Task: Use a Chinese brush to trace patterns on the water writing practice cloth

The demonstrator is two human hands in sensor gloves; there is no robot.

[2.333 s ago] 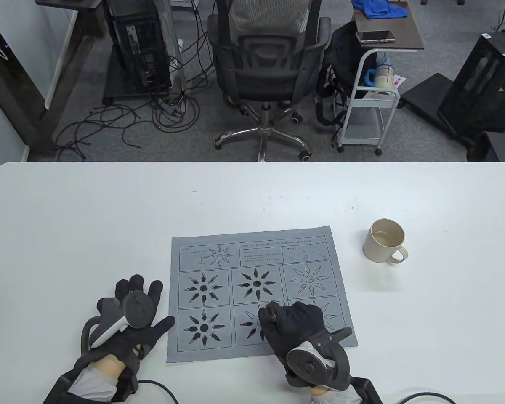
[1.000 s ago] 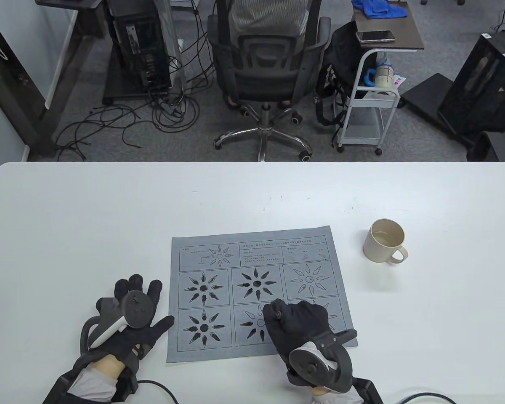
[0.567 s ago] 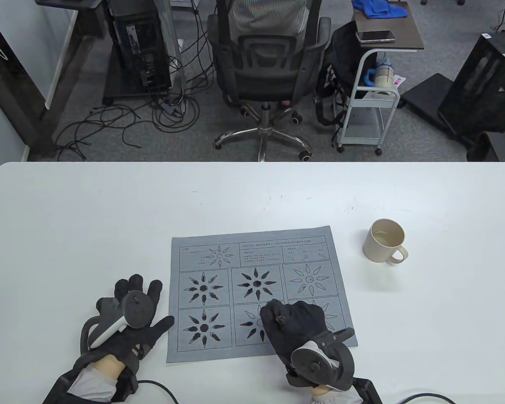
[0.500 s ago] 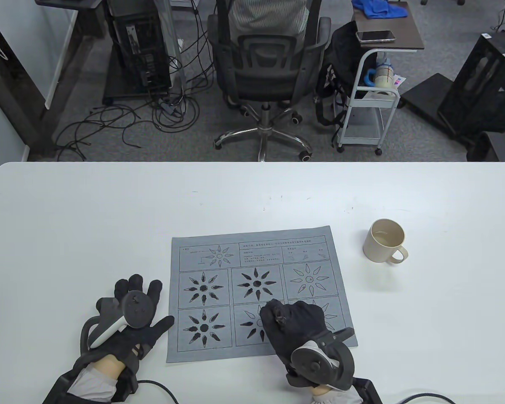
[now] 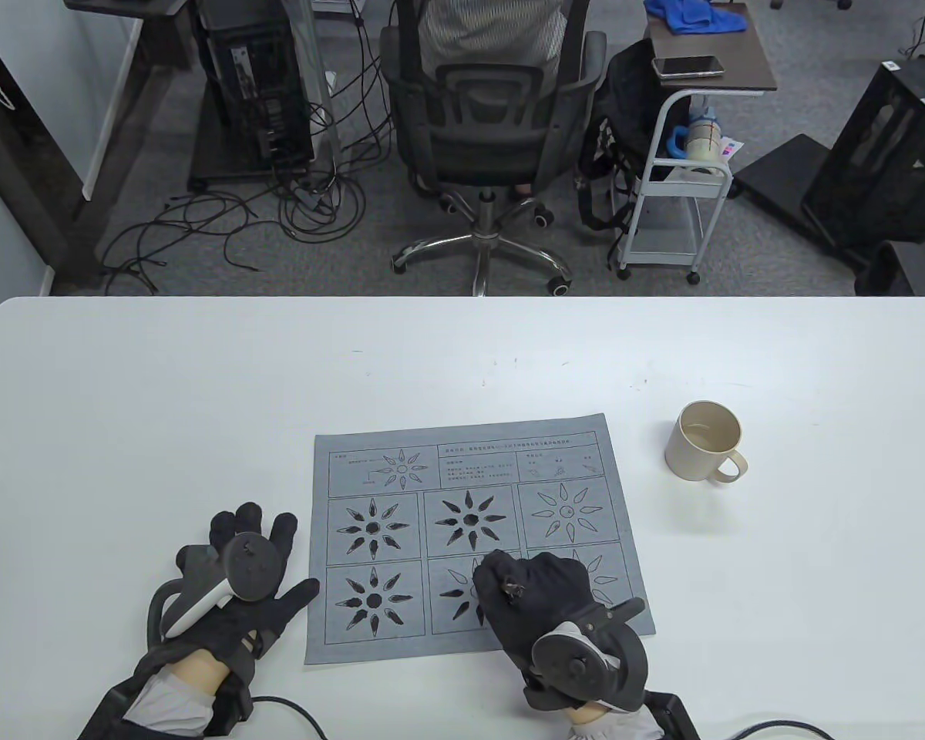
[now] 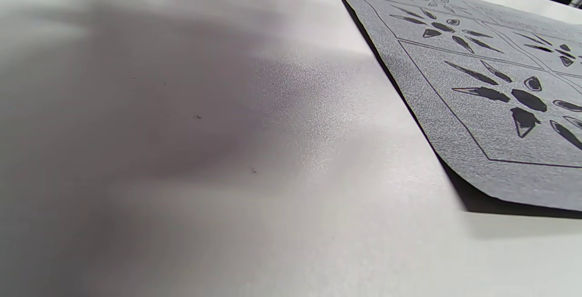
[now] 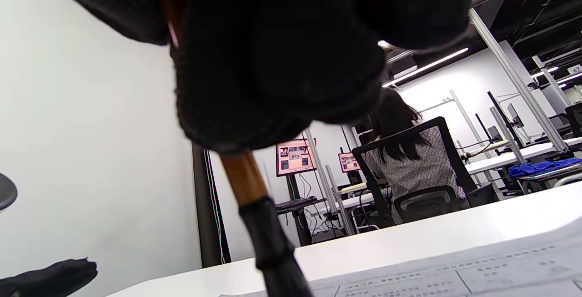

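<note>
The grey water writing cloth (image 5: 474,478) lies flat on the white table (image 5: 200,401), printed with sunburst patterns; several are filled in black. My right hand (image 5: 532,593) rests on the bottom middle pattern and grips the Chinese brush (image 7: 261,224). The brush has a brown handle and a black tuft that points down at the cloth (image 7: 477,274). My left hand (image 5: 254,570) lies flat on the table, fingers spread, just left of the cloth's near corner. The left wrist view shows the cloth's edge (image 6: 432,119) and filled petals.
A beige mug (image 5: 705,442) stands on the table to the right of the cloth. An office chair (image 5: 486,131) with a seated person, a small cart (image 5: 686,154) and loose cables lie beyond the table's far edge.
My right hand has shifted slightly over the bottom middle pattern, first right, then back left, with the brush in it. The left hand has not moved.
</note>
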